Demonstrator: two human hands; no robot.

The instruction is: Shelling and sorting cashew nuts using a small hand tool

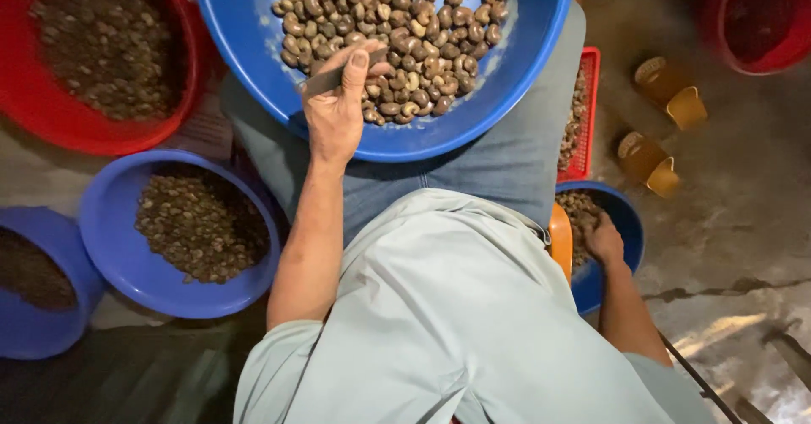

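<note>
On the person's lap sits a big round blue plastic basin, heaped with glossy brown shelled nuts, and the left hand is at its near rim, fingers curled around a small dark flat blade with the thumb laid along it, tip just at the edge of the pile. Down at the right side, the right hand dips into a smaller blue plastic bowl of darker kernels, fingers bent over them; whether it has one pinched I cannot tell. It looks like the sorting or peeling stage, one nut at a time, and the next move would call for bringing blade and nut together with a careful thumb. Around the knees: a blue bowl of brown pieces, a red plastic tub, a red slotted crate, two amber cups. The crate is half hidden by the leg, and the blade's working end is lost among the nuts.
</note>
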